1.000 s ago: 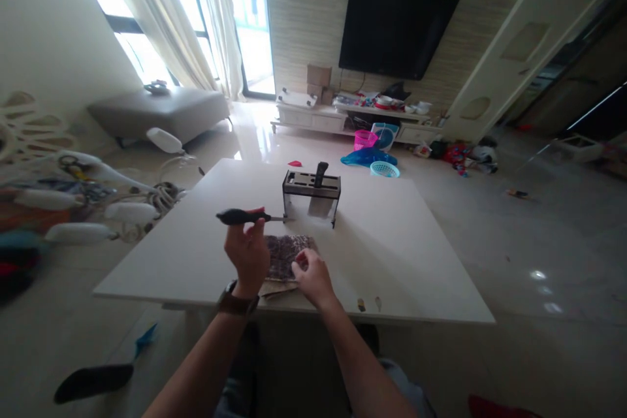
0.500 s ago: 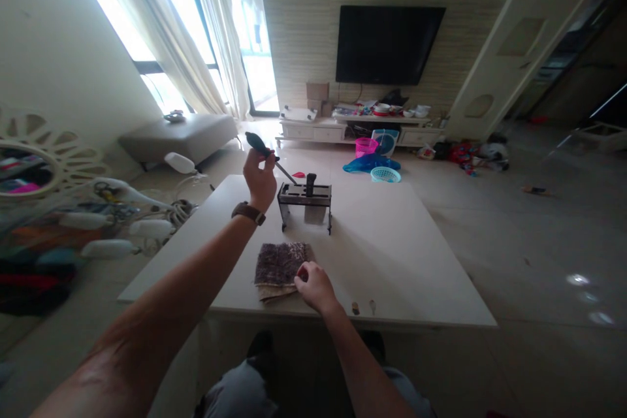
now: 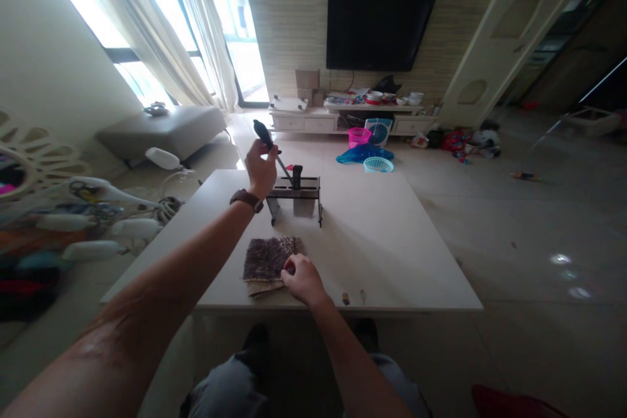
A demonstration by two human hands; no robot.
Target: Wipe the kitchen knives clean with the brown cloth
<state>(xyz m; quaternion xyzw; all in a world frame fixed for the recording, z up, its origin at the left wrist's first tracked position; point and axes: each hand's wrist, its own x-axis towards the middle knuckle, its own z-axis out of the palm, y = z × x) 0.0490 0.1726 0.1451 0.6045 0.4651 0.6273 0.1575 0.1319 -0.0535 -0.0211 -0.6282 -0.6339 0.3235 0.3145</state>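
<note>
My left hand is closed round the black handle of a sharpening steel, held tilted over the table. Its thin metal rod slopes down to the right, its tip at the slotted top of a knife rack; I cannot tell how deep it goes. One black-handled knife stands upright in the rack, its broad blade showing below. My right hand rests with curled fingers at the right edge of a folded brown cloth. Whether those fingertips grip anything is hidden.
The white table carries two small objects, a dark one and a pale one, near its front edge. Beyond stand a pink basket, a light-blue basket and a TV cabinet. White-padded equipment stands left.
The view has shifted a little. My left hand has brought the steel to the right relative to the rack, its rod now near the standing knife. My right hand stays at the cloth.
</note>
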